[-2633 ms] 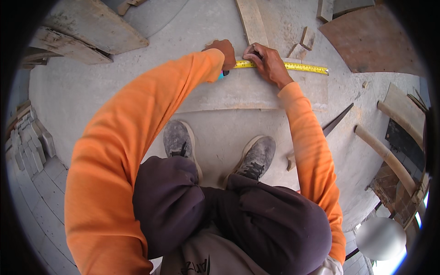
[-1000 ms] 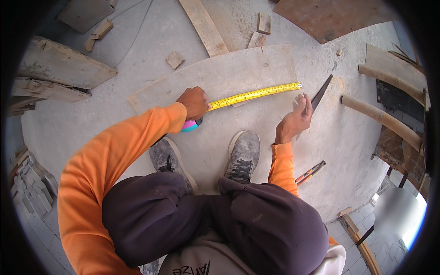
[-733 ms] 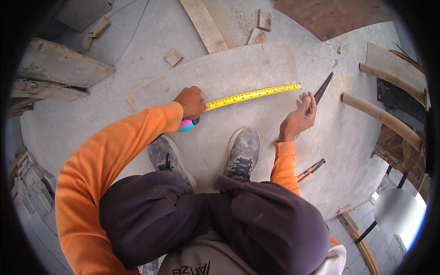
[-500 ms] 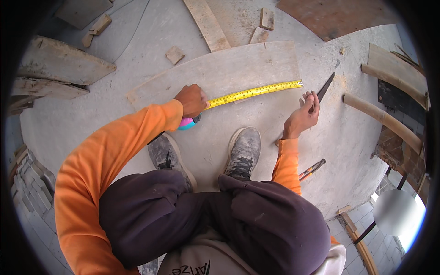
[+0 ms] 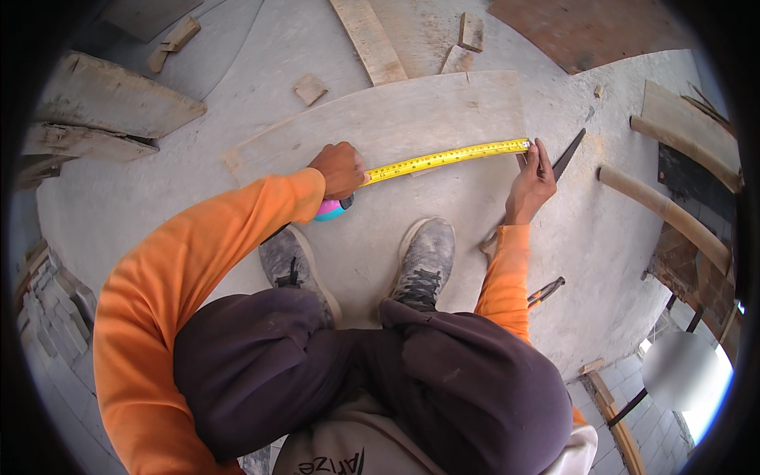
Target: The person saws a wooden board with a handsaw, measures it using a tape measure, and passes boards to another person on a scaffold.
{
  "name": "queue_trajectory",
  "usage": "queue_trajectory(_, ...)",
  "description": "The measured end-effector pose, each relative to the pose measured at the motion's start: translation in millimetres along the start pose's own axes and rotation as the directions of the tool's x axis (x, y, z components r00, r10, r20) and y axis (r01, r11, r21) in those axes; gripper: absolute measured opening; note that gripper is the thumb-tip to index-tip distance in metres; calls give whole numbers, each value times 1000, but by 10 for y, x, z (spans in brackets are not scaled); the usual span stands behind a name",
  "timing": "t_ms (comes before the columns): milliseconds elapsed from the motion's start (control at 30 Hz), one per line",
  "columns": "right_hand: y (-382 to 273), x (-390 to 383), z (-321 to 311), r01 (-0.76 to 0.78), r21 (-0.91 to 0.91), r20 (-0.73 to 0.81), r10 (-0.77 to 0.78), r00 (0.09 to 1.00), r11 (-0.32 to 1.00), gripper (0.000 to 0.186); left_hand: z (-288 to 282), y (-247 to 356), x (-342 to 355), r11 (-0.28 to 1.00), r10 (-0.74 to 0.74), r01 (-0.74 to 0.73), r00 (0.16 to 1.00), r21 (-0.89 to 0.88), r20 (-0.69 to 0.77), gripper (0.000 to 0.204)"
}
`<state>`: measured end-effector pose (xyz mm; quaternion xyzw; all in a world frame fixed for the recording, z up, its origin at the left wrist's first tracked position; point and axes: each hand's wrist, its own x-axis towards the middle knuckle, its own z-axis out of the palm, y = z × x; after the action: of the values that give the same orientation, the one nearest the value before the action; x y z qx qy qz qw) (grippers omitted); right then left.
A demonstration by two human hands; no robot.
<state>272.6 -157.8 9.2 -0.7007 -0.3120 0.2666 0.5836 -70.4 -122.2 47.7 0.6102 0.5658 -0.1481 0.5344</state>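
My left hand [image 5: 336,170] is closed on a pink and teal tape measure [image 5: 332,207], near the left part of a thin pale board [image 5: 419,107] on the floor. Its yellow blade [image 5: 439,158] stretches right across the board's near part. My right hand [image 5: 530,186] has its fingertips at the metal-tipped end of the blade. A dark hand saw [image 5: 570,154] lies beside and partly behind that hand, and pliers [image 5: 546,291] lie on the floor farther back toward me. My two shoes are on the concrete between my arms.
Weathered planks [image 5: 119,95] lie at the left, with stacked pale pieces [image 5: 59,309] below them. A long plank [image 5: 368,39], small offcuts [image 5: 471,32] and a brown sheet [image 5: 586,32] lie beyond the board. Wooden poles [image 5: 665,210] and dark panels are at the right.
My right hand has moved up to the tape's end, from which it was apart half a second ago. The tape has shifted slightly right in view; my left hand still grips it.
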Motion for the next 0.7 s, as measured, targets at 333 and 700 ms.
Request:
queue_trajectory(333,105,4,-32,26,-37,-13,-27,1000,999,30,23,29,7,991,45,-34,996,133,-77,22)
queue_trajectory(700,141,20,-144,99,-188,79,-85,993,977,29,73,-43,182,991,-108,116,987,68,-115,27)
